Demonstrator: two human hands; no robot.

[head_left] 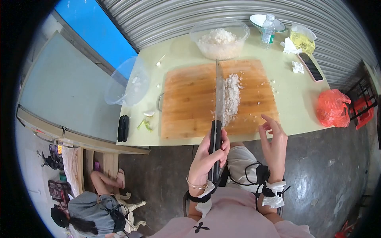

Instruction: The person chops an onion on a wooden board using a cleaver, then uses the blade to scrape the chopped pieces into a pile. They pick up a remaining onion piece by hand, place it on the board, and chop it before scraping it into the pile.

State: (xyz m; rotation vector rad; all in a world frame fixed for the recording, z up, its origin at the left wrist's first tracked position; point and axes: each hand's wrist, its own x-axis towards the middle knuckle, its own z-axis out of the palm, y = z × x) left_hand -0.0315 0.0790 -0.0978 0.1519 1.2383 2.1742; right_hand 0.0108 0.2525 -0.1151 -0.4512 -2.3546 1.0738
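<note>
My left hand (207, 156) is shut on the black handle of a long knife (218, 89). Its blade lies lengthwise over the wooden cutting board (186, 99), edge against a strip of finely chopped white pieces (231, 97). My right hand (274, 141) hovers open at the near right corner of the board, fingers spread, holding nothing. Behind the board stands a clear plastic tub (219, 39) filled with the same chopped white stuff.
A clear empty bowl (129, 81) tilts over the table's left edge. A water bottle (268, 29), plate (260, 19), yellow bag (302, 39) and phone (310, 66) sit far right. A red bag (332, 107) and a black case (123, 127) lie at the edges. Another person (87, 210) sits lower left.
</note>
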